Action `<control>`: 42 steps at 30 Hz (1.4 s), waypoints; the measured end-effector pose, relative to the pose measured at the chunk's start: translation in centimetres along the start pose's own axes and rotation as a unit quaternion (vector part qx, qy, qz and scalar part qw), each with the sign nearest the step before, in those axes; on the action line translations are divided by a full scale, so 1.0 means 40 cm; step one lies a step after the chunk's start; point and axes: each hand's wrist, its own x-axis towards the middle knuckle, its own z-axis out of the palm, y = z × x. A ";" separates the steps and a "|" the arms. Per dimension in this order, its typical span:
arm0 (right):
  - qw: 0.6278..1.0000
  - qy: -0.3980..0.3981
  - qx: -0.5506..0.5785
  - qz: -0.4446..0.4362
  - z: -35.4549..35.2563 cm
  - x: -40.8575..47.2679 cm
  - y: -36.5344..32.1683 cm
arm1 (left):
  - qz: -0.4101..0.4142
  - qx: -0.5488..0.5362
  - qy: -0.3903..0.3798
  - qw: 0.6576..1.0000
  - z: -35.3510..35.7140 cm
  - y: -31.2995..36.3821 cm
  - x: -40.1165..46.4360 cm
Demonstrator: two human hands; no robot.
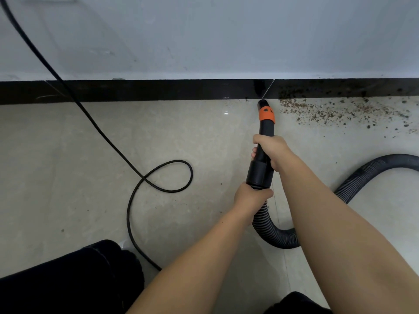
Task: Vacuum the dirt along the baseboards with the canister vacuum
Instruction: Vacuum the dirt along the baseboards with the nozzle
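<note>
While both hands grip nozzle (pixel 264 123) (right hand (pixel 271 150) forward, left hand (pixel 251 197) at hose cuff), tip meets baseboard (pixel 158 90); next sweep toward 3 o'clock into dirt (pixel 328 111).

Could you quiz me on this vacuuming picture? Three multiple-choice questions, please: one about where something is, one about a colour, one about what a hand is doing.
1. Where does most of the dirt lie, seen from the nozzle tip?
A. To its right, along the baseboard
B. To its left, under the power cord
C. Behind the person

2. What colour is the band near the nozzle tip?
A. Blue
B. Orange
C. White

3. What is the left hand doing?
A. Hanging free
B. Pressing flat on the floor
C. Gripping the ribbed hose just below the black cuff

Answers:
1 A, the brown specks spread rightward from the tip at the baseboard's foot.
2 B, a bright orange ring wraps the black tube.
3 C, its fingers curl round the hose, while the right hand grips the tube higher up.
</note>
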 end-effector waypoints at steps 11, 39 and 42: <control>0.999 -0.028 -0.032 -0.007 0.048 -0.013 -0.010 | -0.008 -0.024 0.025 0.999 -0.028 0.002 -0.004; 0.991 -0.083 -0.105 -0.010 0.066 -0.050 0.026 | -0.024 -0.056 0.046 0.997 -0.019 -0.051 -0.050; 0.988 -0.099 -0.118 -0.017 0.089 -0.056 0.021 | -0.031 -0.068 0.065 0.995 -0.030 -0.049 -0.049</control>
